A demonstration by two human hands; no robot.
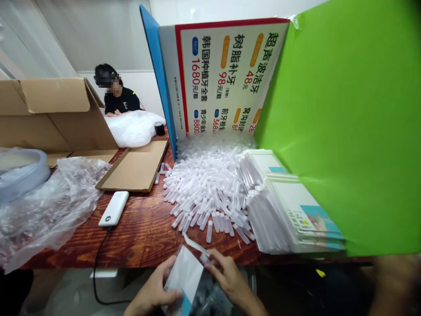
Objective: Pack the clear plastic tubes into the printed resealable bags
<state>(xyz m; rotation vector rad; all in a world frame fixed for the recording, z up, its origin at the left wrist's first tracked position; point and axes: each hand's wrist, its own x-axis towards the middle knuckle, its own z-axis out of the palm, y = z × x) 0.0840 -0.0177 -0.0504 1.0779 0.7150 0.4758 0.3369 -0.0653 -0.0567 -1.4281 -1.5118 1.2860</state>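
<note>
My left hand (161, 285) is wrapped round a white and teal packet (186, 272) below the table's front edge, thumb on its face. At the packet's right, my right hand (226, 274) pinches a small pale piece (204, 257) between thumb and fingers. A white strip (194, 242) slants up and left from that piece, above the packet's top. Beyond my hands lies a large heap of small clear tubes with white caps (210, 184). Stacked flat packets (296, 210) with white and teal faces stand right of the heap.
A white power bank (114, 209) with a black cable lies left of the heap, near a shallow cardboard tray (134, 169). Crumpled clear plastic (59, 206) covers the left side. Printed and green boards (329, 131) rise behind. A person (121, 98) sits at the back.
</note>
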